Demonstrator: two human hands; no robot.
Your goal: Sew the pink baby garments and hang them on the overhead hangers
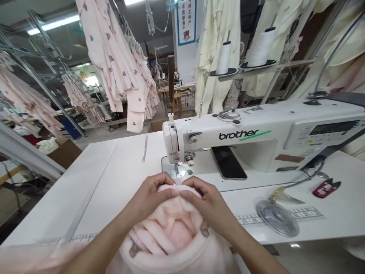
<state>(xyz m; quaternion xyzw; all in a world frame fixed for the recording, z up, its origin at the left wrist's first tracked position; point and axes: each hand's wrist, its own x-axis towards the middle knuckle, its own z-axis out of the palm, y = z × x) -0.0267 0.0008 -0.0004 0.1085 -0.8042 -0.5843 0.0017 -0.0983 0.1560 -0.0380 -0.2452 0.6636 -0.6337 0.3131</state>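
Pale pink garment [181, 235], bunched near the needle plate [181, 172]. Left hand [155, 194] pinches its edge; right hand [207, 197], just beside, pinches it too. Rightward I note the sewing machine [259, 123], a phone [229, 163] under its arm, and a clear disc [278, 218] across a ruler [309, 213].

White counter [122, 182] lies open left of the long white sewing machine [265, 121] — its needle head [170, 139] bars the way forward, bunched pale-pink fabric [178, 234] blocks the near centre, and a flat black rectangular phone [229, 163] partly fills the passage under the arm [205, 125].
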